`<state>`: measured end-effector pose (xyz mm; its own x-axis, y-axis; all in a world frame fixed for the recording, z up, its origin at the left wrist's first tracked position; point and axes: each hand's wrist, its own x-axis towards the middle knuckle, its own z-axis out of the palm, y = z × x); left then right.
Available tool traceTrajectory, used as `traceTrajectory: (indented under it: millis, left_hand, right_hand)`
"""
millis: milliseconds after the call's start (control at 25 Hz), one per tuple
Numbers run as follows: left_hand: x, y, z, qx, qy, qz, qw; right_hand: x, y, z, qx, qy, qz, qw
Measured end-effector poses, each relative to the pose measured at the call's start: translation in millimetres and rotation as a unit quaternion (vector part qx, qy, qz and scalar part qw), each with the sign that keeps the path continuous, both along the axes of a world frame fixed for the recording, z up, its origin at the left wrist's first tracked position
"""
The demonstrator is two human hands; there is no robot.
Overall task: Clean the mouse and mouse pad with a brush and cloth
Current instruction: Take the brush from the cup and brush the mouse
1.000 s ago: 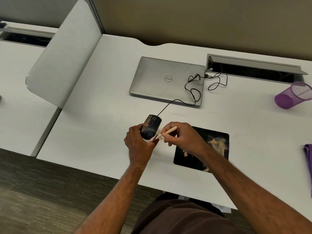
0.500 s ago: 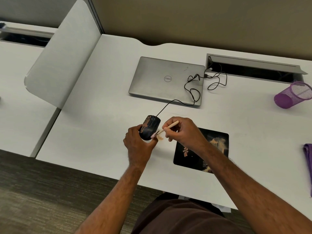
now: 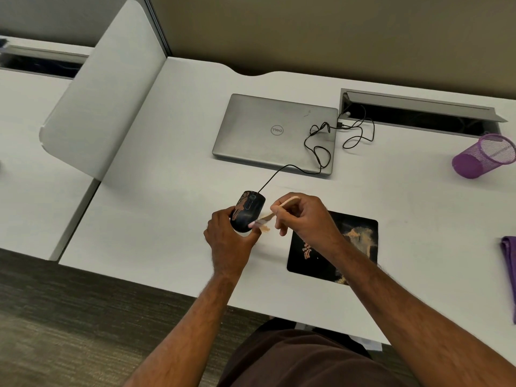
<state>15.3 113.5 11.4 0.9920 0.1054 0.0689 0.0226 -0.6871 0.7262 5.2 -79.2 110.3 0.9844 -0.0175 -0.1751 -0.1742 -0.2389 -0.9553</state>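
Our left hand [image 3: 229, 241] grips the mouse [image 3: 247, 212] off the worktop [image 3: 167, 205]; right hand [image 3: 304, 216] pinches the brush [image 3: 275, 210] vs. its side. Risk: powder flicks onto worktop, w/ mouse pad [image 3: 360, 263] under right wrist.

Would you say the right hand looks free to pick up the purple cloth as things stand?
Probably not yet: the right hand is gripping the brush, though the desk toward the purple cloth looks clear.

Office workstation. A white worktop [image 3: 173, 174] carries a closed laptop [image 3: 275, 132]. A divider panel [image 3: 103, 90] separates adjacent worktops.
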Motion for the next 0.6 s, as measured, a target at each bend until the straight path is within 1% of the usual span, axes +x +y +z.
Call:
traceTrajectory:
  millis: [80, 200, 400, 480, 600]
  left_hand:
    - [0, 0, -2, 0.009, -0.001, -0.003, 1.0]
    - [-2, 0, -1, 0.003, -0.002, 0.0, 1.0]
    - [-2, 2, 3, -0.01, 0.002, 0.006, 1.0]
    - [-2, 2, 3, -0.01, 0.001, 0.008, 1.0]
    - [-3, 2, 1, -0.003, -0.003, 0.007, 1.0]
  right_hand:
    - [-3, 6, -3, 0.025, 0.01, 0.013, 1.0]
    - [-5, 10, -9, 0.024, 0.005, 0.023, 0.999]
    - [-2, 4, -14, 0.027, -0.012, -0.045, 0.999]
    - [-1, 1, -15, 0.032, -0.014, -0.058, 0.998]
    - [-4, 6, -12, 0.048, -0.004, -0.028, 0.998]
